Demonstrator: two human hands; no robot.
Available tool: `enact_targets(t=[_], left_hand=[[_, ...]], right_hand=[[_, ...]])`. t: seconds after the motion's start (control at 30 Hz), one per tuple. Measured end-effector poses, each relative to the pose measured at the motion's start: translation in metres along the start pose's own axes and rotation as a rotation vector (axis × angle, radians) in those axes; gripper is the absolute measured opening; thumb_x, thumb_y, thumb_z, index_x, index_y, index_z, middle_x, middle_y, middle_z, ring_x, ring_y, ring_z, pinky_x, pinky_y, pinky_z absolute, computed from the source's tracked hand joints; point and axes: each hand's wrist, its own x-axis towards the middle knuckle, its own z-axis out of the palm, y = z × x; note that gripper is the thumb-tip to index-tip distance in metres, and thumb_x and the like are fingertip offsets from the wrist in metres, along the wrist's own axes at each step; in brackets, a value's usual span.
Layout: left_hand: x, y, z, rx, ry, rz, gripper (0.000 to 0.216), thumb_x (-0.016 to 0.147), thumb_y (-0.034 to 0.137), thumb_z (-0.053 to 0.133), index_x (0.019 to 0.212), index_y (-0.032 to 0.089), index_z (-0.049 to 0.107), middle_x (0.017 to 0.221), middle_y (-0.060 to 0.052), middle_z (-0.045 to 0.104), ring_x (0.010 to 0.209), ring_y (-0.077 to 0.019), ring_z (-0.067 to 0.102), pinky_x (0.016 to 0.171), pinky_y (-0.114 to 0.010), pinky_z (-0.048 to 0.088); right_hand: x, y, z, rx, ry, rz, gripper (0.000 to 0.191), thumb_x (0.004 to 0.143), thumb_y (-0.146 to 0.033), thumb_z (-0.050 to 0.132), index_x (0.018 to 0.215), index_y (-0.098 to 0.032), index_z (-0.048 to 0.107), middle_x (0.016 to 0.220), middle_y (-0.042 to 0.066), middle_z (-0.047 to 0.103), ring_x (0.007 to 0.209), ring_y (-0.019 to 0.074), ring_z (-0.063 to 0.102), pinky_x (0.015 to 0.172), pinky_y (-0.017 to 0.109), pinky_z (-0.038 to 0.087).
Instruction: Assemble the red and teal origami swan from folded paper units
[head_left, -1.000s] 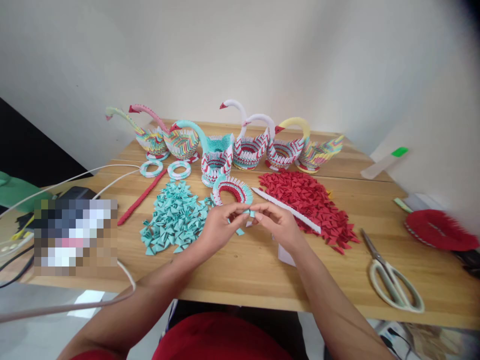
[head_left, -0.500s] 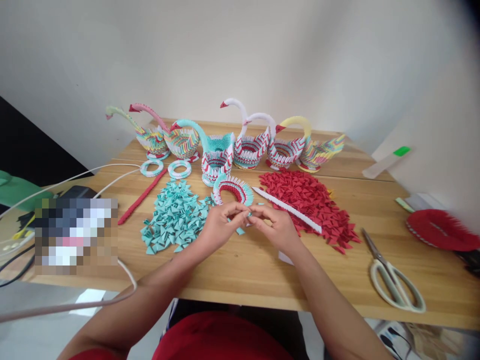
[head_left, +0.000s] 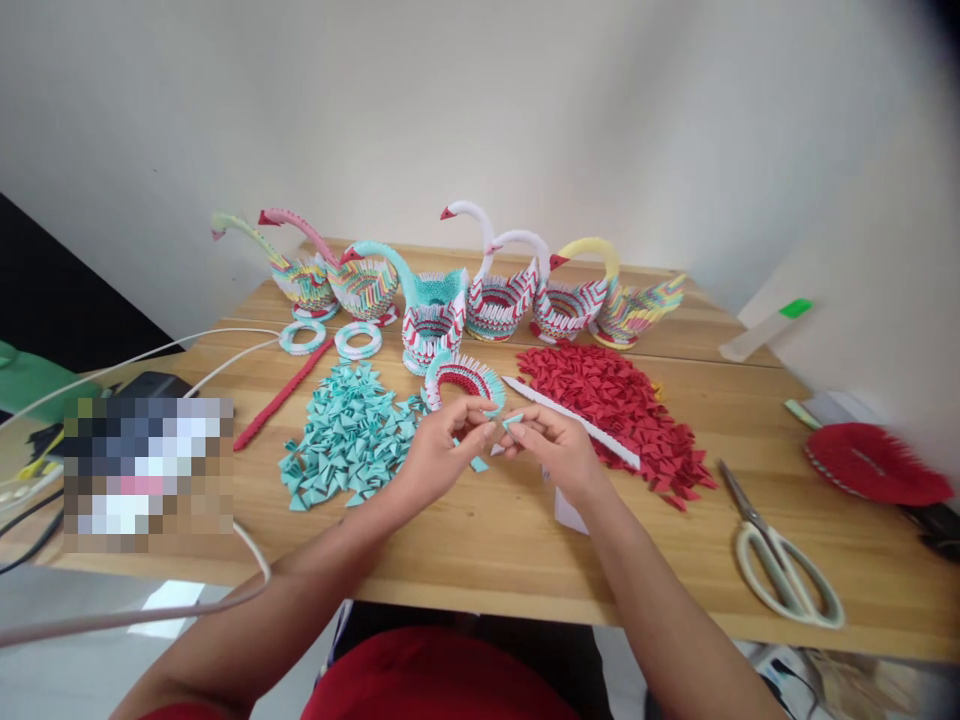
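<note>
My right hand (head_left: 559,450) pinches a small teal folded paper triangle (head_left: 512,421) between thumb and fingers. Just to its left, my left hand (head_left: 446,445) has its fingers curled with the thumb close to them. A bit of teal shows at those fingers, too small to make out. The two hands are slightly apart above the table. Behind them lies a ring-shaped paper piece (head_left: 469,372) of red, white and teal folded units, partly hidden by my left hand. A heap of teal paper triangles (head_left: 345,435) lies left of my hands, and a heap of red paper triangles (head_left: 615,400) lies to the right.
Several folded-paper swans (head_left: 435,325) stand along the back. Two teal-and-white rings (head_left: 358,325), a red paper strip (head_left: 281,397) and a white paper strip (head_left: 592,428) lie in front. Scissors (head_left: 780,565) and a red paper disc (head_left: 874,462) are at right, cables (head_left: 255,550) at left.
My hands have drawn slightly apart. The teal paper triangle now shows at my right fingertips. The whole view has shifted a little.
</note>
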Motion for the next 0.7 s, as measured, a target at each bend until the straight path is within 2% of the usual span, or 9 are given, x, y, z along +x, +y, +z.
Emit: enact_targets(t=[0.13, 0.27, 0.37, 0.53, 0.7], left_hand=[[0.001, 0.000, 0.000, 0.042, -0.040, -0.057, 0.020, 0.084, 0.034, 0.063, 0.089, 0.014, 0.067, 0.079, -0.005, 0.071, 0.067, -0.0127, 0.062, 0.062, -0.022, 0.046], [0.002, 0.001, 0.000, 0.032, -0.041, -0.081, 0.021, 0.083, 0.034, 0.062, 0.077, 0.014, 0.066, 0.069, -0.002, 0.068, 0.060, -0.0105, 0.057, 0.057, -0.020, 0.043], [0.003, 0.000, 0.001, -0.009, -0.033, -0.104, 0.021, 0.080, 0.035, 0.064, 0.076, 0.014, 0.064, 0.066, -0.001, 0.065, 0.058, -0.0099, 0.055, 0.055, -0.020, 0.042], [0.003, -0.002, 0.002, -0.039, -0.053, -0.125, 0.021, 0.078, 0.036, 0.065, 0.078, 0.014, 0.063, 0.068, 0.000, 0.062, 0.059, -0.0102, 0.054, 0.056, -0.021, 0.044], [0.002, -0.001, 0.001, 0.015, -0.060, -0.146, 0.021, 0.079, 0.035, 0.063, 0.075, 0.015, 0.061, 0.066, 0.000, 0.060, 0.058, -0.0101, 0.053, 0.055, -0.021, 0.043]], right_hand=[[0.000, 0.002, -0.001, -0.008, -0.018, -0.002, 0.025, 0.080, -0.044, 0.071, 0.083, -0.019, 0.069, 0.075, 0.004, 0.074, 0.062, 0.0161, 0.067, 0.064, 0.031, 0.055], [-0.002, 0.003, -0.001, -0.160, 0.016, -0.082, 0.022, 0.083, -0.041, 0.068, 0.078, -0.020, 0.072, 0.072, 0.002, 0.072, 0.068, 0.0165, 0.066, 0.068, 0.029, 0.053], [-0.003, 0.004, 0.002, -0.228, 0.074, -0.133, 0.020, 0.083, -0.039, 0.069, 0.075, -0.021, 0.073, 0.072, 0.001, 0.072, 0.069, 0.0161, 0.065, 0.067, 0.028, 0.052], [-0.004, 0.002, 0.007, -0.202, 0.109, -0.158, 0.020, 0.084, -0.039, 0.067, 0.078, -0.021, 0.074, 0.074, 0.001, 0.072, 0.069, 0.0160, 0.065, 0.065, 0.027, 0.055], [-0.005, -0.004, 0.009, -0.140, 0.117, -0.204, 0.021, 0.084, -0.038, 0.065, 0.092, -0.021, 0.074, 0.080, 0.002, 0.072, 0.068, 0.0165, 0.066, 0.062, 0.030, 0.058]])
